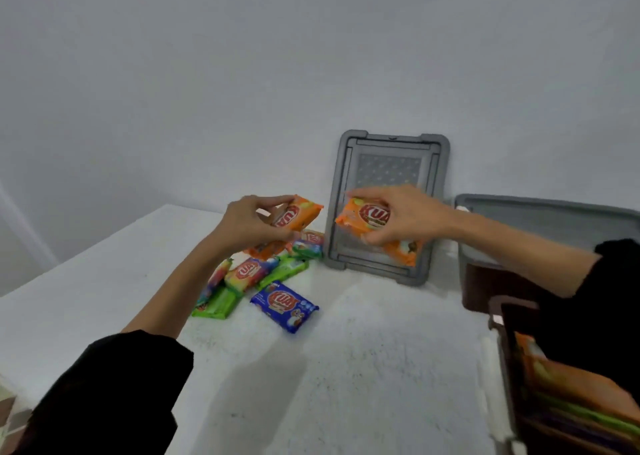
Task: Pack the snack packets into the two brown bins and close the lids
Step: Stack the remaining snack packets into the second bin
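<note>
1. Nearest me, lower right: open dark brown plastic bin (507, 357), holding orange, green and purple packets.
2. White table (346, 368): loose heap of snack packets (256, 274), blue one nearest.
3. My left hand (252, 226) pinches an orange packet (298, 215) above the heap; my right hand (405, 215) grips a second orange packet (401, 252).
4. Second brown bin (485, 288) under a grey lid (554, 215); contents hidden.
5. Farthest: flat grey plastic lid (388, 163) leaning against the wall.

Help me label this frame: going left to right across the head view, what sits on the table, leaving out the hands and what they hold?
From left: green packet → blue packet → upright grey lid → open brown bin.
</note>
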